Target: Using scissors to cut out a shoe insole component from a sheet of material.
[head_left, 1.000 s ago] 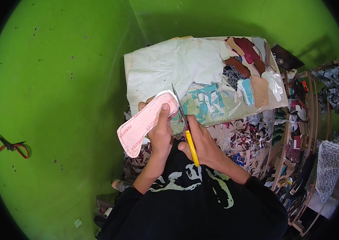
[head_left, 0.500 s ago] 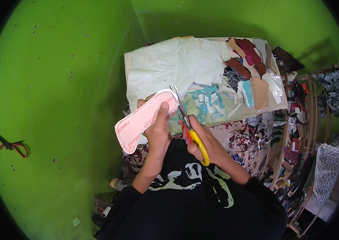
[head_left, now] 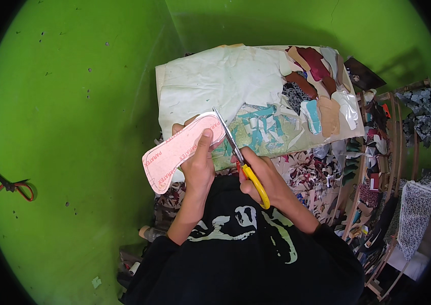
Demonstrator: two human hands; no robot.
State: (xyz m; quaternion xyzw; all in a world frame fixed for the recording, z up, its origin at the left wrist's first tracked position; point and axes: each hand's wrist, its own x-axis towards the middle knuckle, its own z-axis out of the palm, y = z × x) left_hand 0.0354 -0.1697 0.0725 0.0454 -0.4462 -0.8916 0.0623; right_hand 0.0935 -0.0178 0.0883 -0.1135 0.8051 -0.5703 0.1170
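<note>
My left hand [head_left: 198,161] grips a pink insole-shaped piece [head_left: 174,151] with red print, thumb on top and fingers underneath. A thin white layer shows along its far rounded end. In my right hand [head_left: 266,179] is a pair of scissors [head_left: 252,184] with yellow and orange handles. The blades point up and away, lying along the right edge of the insole's far end, and look nearly closed. My right fingers wrap the handles and partly hide them. Both hands are held over the near edge of the work table [head_left: 350,133].
A white sheet [head_left: 200,76] and teal scraps [head_left: 261,124] cover the table. Insole-shaped cutouts [head_left: 329,117] lie at its right. Scraps are heaped below [head_left: 309,180]. A wooden rack [head_left: 396,147] stands right. Other scissors [head_left: 10,186] hang on the green wall [head_left: 73,132].
The scissor blades, spread apart before, have come together at the insole's edge. The insole has barely moved in my left hand.
</note>
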